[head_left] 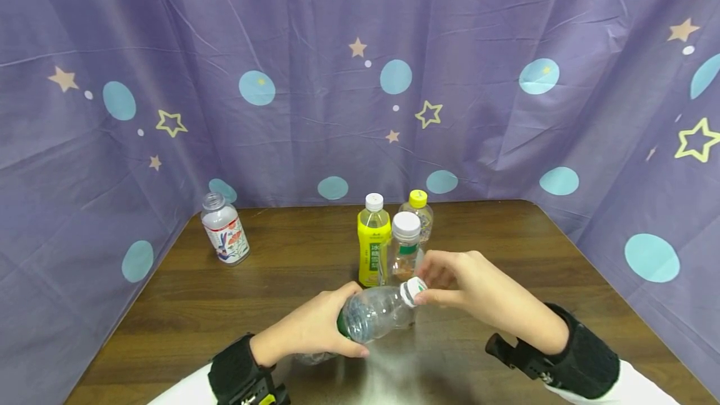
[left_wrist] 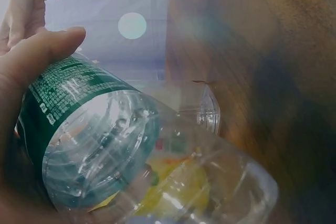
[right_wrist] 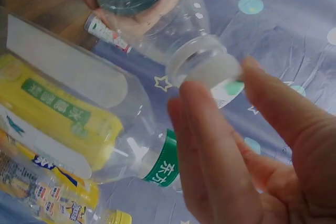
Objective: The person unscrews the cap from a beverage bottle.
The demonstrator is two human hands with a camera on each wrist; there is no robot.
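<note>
Left fingers [head_left: 347, 294] round clear bottle [head_left: 379, 314], three overlapping bottles [head_left: 373, 242] beyond

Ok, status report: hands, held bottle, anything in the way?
Left hand grips green-labelled clear bottle, tilted. Right hand pinches its white cap. Green-collared bottle stands close behind; nothing visibly blocking.
</note>
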